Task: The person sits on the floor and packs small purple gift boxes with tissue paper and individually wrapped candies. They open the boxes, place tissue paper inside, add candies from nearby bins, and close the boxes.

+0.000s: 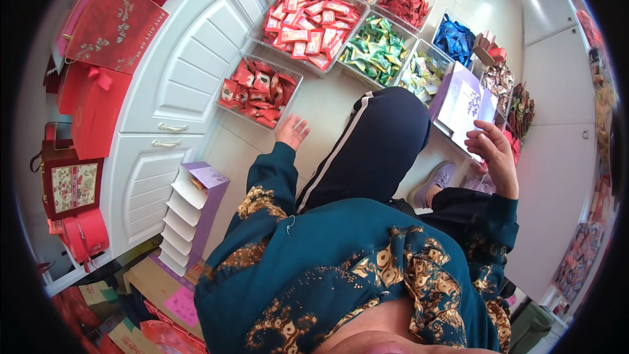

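Two hands are out in front of you, both empty. Your left hand point(291, 131) is spread open with the fingers splayed, hovering just at the near edge of the clear tray of dark red candy packets point(259, 92), at about eleven o'clock from your raised knee point(380, 137). Your right hand point(493, 147) sits at about three o'clock from that knee, half open with the fingers loosely curled, holding nothing, right beside the pale purple folded box point(462, 106). More trays lie further out on the floor: bright red-and-white packets point(308, 26) at twelve o'clock, green ones point(375, 49) at one o'clock, blue ones point(453, 39) toward two. A stack of folded purple-and-white boxes point(190, 213) leans against the white cabinet point(177, 85) at your nine o'clock. The trays are packed close together, so a wide, open-handed reach into the dark red one could well sweep loose packets over its low rim or nudge the tray against its neighbour. Leaning forward over your knee could also tip your balance toward the trays, and your right sleeve might catch the purple box.
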### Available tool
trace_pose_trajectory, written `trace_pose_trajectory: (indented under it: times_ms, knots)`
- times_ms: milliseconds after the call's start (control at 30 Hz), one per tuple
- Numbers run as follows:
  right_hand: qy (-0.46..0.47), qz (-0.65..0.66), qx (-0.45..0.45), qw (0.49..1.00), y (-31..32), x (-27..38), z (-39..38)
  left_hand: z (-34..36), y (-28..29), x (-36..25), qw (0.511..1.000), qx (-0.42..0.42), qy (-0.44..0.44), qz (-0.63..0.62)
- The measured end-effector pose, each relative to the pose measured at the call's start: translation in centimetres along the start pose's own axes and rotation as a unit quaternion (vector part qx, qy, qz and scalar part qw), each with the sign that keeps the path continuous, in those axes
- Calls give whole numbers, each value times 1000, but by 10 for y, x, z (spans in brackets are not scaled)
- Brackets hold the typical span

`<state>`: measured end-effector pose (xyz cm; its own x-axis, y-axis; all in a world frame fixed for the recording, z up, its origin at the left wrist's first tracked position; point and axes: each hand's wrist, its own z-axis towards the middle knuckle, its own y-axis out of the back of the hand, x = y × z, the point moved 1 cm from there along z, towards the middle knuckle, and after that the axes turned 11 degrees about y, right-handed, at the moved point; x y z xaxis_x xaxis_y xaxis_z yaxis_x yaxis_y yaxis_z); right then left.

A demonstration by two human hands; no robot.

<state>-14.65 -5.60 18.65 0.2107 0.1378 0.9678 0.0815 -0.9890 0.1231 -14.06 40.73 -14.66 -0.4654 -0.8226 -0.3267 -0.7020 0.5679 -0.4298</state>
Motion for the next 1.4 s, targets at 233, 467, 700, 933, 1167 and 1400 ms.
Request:
trace_pose_trajectory:
  times_ms: [233,467,700,933,1167,1400]
  knots:
    - [-14,39,-61,997,17,-5,-8,2,52,-61,923,-311,-191,124]
    - [5,-13,-46,999,37,-13,-7,48,27,-93,938,-218,-164,212]
    - [106,101,-294,945,123,-45,13,-118,-119,-106,847,-90,-485,199]
    - [35,229,-478,847,176,-184,69,-246,-330,66,791,424,-315,309]
    - [-55,-205,-480,851,179,-281,93,-91,-348,219,744,285,-171,580]
    - [-152,-102,-431,883,180,-299,101,-5,-331,258,768,242,-111,582]
